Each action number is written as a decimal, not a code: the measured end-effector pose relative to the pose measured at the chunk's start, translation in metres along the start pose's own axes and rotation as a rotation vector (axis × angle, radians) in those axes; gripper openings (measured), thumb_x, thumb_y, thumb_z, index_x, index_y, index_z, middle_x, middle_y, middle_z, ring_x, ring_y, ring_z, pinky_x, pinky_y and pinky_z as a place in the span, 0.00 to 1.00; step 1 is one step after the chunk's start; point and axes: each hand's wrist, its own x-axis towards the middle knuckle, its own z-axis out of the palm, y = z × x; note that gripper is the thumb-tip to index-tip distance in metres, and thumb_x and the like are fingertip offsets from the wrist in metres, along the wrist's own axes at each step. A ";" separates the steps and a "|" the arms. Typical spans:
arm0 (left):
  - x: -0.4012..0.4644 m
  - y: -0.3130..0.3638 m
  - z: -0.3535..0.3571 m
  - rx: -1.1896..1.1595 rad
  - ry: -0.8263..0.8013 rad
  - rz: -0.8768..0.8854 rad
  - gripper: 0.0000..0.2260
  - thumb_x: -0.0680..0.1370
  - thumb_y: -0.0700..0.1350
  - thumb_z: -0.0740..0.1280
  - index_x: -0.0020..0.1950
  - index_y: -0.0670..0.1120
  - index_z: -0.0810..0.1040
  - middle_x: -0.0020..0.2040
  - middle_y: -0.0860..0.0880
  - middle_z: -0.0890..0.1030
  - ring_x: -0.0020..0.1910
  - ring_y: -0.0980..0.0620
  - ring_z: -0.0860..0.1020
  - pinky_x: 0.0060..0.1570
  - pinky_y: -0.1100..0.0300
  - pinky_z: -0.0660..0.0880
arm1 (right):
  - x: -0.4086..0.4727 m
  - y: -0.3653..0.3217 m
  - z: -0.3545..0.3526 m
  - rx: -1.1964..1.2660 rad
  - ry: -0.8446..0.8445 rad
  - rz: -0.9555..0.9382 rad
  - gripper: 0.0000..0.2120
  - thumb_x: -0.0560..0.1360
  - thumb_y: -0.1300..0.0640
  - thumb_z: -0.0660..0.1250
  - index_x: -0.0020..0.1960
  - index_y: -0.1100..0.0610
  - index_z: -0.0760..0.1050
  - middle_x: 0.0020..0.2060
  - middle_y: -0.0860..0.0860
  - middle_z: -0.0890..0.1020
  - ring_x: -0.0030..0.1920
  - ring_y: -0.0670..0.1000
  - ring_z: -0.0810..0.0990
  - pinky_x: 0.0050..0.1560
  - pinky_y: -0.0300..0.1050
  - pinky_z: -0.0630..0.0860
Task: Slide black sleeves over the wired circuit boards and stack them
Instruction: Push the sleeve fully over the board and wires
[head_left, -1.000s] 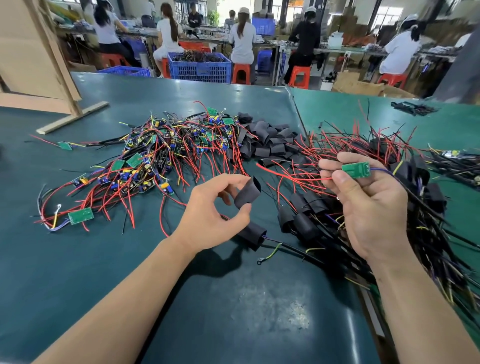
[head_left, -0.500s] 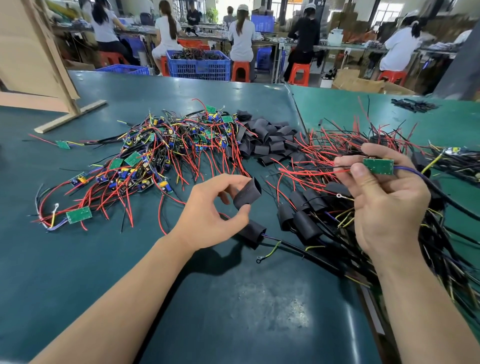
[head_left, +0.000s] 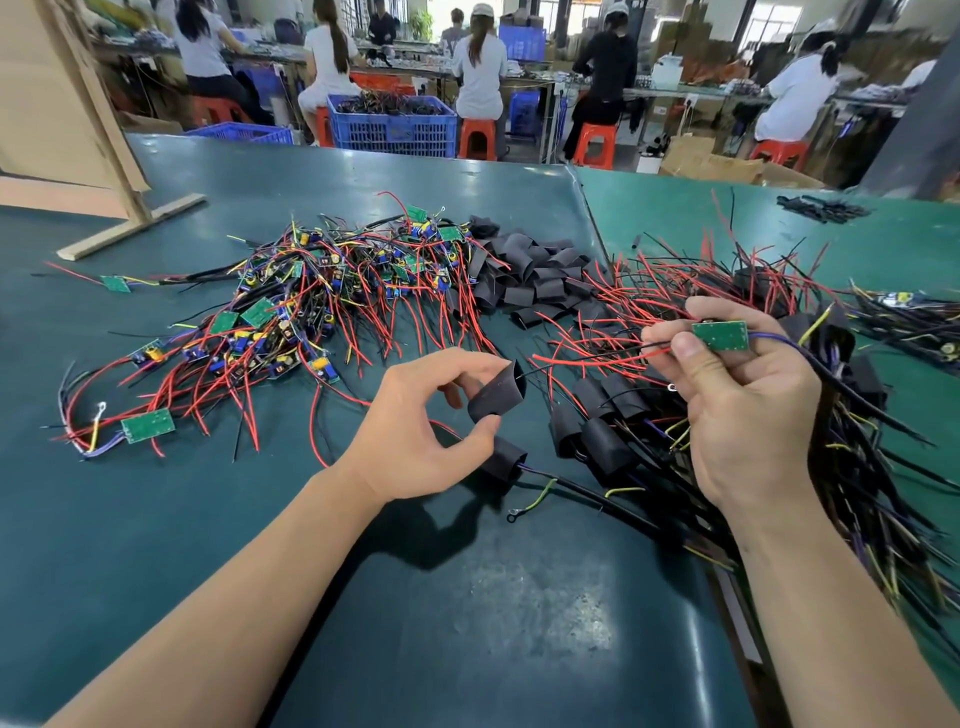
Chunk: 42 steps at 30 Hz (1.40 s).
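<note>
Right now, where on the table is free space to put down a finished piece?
Bare green mat lies near you between both forearms, and at far left below the loose board pile. Behind the piles, toward the blue crate, is bare too. The middle, with the sleeve heap and sleeved stack, is crowded.

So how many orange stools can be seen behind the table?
5 stools: one far left, one left of the blue crate, one right of it, one further right, one far right. Others may be hidden.
</note>
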 end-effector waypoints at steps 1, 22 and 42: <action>0.000 0.001 0.000 -0.003 0.000 0.006 0.17 0.69 0.37 0.69 0.58 0.47 0.79 0.45 0.51 0.82 0.42 0.51 0.78 0.43 0.51 0.74 | 0.000 0.000 0.000 -0.008 -0.002 -0.002 0.14 0.78 0.72 0.62 0.53 0.55 0.76 0.39 0.51 0.86 0.47 0.53 0.84 0.53 0.46 0.81; 0.002 0.005 -0.002 0.196 -0.028 0.086 0.16 0.69 0.37 0.71 0.56 0.38 0.81 0.44 0.48 0.79 0.41 0.54 0.73 0.44 0.58 0.73 | -0.005 -0.001 0.002 -0.202 -0.075 -0.122 0.14 0.76 0.71 0.65 0.52 0.53 0.78 0.42 0.53 0.86 0.46 0.55 0.85 0.50 0.46 0.81; 0.004 0.017 0.013 0.368 0.019 0.170 0.17 0.71 0.46 0.71 0.57 0.40 0.83 0.44 0.54 0.81 0.43 0.50 0.76 0.51 0.60 0.70 | -0.019 -0.001 0.026 0.148 -0.100 0.349 0.10 0.72 0.52 0.68 0.46 0.56 0.86 0.46 0.56 0.79 0.30 0.47 0.75 0.27 0.37 0.69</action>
